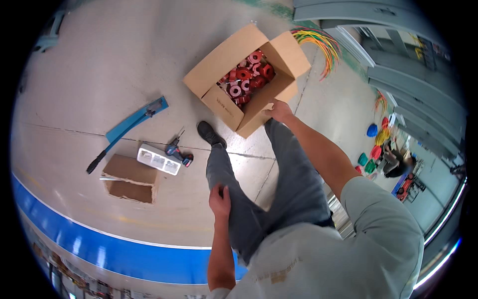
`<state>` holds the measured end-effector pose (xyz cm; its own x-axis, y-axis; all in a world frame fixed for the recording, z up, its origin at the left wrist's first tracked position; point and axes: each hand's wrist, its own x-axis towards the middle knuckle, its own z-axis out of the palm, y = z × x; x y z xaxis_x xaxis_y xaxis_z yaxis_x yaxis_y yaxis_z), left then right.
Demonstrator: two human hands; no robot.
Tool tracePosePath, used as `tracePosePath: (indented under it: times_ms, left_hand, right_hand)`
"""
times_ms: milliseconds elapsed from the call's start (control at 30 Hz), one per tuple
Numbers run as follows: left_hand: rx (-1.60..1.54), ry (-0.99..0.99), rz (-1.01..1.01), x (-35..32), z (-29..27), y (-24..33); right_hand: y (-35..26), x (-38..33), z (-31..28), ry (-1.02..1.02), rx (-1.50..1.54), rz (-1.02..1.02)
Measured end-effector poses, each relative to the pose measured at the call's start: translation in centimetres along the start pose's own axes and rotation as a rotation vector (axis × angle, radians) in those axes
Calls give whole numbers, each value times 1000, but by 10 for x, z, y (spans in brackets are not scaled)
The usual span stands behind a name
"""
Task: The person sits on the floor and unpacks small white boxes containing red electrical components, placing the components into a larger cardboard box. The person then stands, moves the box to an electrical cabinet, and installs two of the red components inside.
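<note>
A cardboard box [222,61] stands on the floor ahead of me with its flaps spread. Inside lie several red, ring-shaped parts [244,74], some darker and some pinkish. My right hand [281,110] is closed on the near right edge of the box, the thumb over the cardboard; the other fingers are partly hidden. Beside my left thigh hangs my left hand [219,200], empty, its fingers loosely bent and the thumb apart.
To the left lie a blue long-handled cutter [130,125], a cordless drill [174,149], a white tray [158,159] and a small open carton [130,169]. Yellow, green and red cables [322,46] lie beyond the box. Another person [395,163] crouches among coloured coils at right.
</note>
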<state>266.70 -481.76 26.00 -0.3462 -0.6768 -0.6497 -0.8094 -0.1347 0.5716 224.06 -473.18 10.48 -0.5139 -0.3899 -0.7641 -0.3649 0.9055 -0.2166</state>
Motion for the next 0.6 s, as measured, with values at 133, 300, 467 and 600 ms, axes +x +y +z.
tracePosePath:
  times_ms: [133, 300, 467, 600]
  left_hand:
    - [364, 169, 62, 36, 66, -3]
    - [164, 159, -140, 36, 81, 20]
    - [163, 112, -148, 41, 88, 24]
    - [164, 109, -166, 44, 91, 33]
  right_hand:
    - [8, 143, 27, 15, -145, 56]
    - [11, 283, 53, -3, -256, 33]
    - [64, 348, 95, -13, -276, -61]
    - [77, 348, 117, 73, -33, -34]
